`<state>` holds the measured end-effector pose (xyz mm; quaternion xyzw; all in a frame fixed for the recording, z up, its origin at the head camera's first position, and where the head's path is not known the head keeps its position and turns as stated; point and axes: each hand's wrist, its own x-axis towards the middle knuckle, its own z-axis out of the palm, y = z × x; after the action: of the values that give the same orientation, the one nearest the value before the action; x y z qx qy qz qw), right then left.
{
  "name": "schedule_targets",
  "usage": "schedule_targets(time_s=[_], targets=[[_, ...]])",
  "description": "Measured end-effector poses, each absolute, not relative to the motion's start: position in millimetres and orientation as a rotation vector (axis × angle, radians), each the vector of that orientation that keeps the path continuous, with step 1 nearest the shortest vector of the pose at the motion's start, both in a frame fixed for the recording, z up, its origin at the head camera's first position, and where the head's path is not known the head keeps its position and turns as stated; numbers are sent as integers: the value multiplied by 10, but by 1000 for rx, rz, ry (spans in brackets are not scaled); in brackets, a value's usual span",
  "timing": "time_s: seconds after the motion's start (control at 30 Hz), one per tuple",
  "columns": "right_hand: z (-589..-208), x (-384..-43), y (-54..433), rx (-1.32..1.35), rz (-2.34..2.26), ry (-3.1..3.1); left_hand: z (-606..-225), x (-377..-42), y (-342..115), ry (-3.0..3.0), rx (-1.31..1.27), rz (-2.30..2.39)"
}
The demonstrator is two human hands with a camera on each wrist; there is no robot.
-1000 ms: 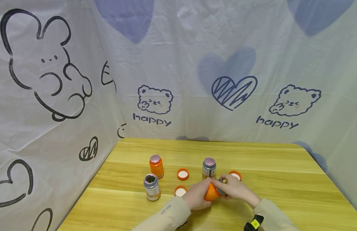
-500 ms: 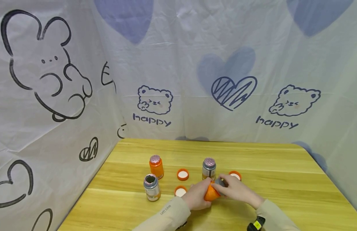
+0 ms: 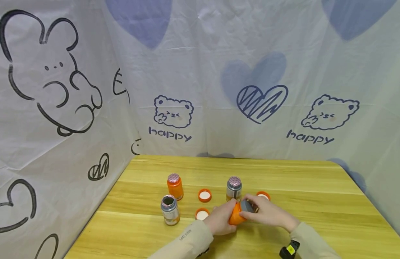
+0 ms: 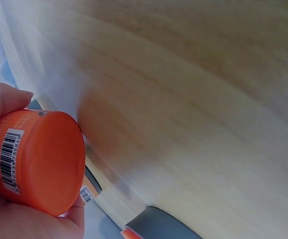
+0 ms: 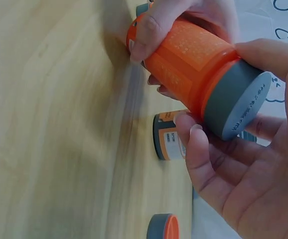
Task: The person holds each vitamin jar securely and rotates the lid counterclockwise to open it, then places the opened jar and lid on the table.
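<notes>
My left hand (image 3: 220,220) grips the body of an orange bottle (image 5: 186,57), which is tilted with its top toward the right. On the bottle sits a grey screw cap (image 5: 238,99) with lettering on its face. The thumb and fingertips of my right hand (image 3: 268,212) hold that cap from opposite sides, the palm off its face. From the left wrist view, the bottle's round base (image 4: 57,162) and a barcode label (image 4: 10,159) face the camera. A grey bottle (image 3: 234,189) with a foil-covered mouth stands right behind my hands.
At the left stand an orange bottle (image 3: 175,187) with foil over its mouth and a grey bottle (image 3: 170,212) with its mouth uncovered. Two loose caps (image 3: 205,195) lie inner side up in the middle. Another cap (image 3: 263,195) lies behind my right hand. Printed cloth (image 3: 206,108) hangs behind the table.
My right hand has turned and shifted slightly right, its fingers spreading around the cap, so more of the grey cap shows. The left hand and the bottle stay nearly in place.
</notes>
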<state>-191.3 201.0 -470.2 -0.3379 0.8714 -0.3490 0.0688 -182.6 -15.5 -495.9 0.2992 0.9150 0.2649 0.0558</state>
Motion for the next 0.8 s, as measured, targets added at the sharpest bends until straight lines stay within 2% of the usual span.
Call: schedule_targets(time_s=[0.8], targets=[[-4620, -1894, 2034, -1167, -925, 2665, -4987, -1837, -158, 2818, 945, 785]])
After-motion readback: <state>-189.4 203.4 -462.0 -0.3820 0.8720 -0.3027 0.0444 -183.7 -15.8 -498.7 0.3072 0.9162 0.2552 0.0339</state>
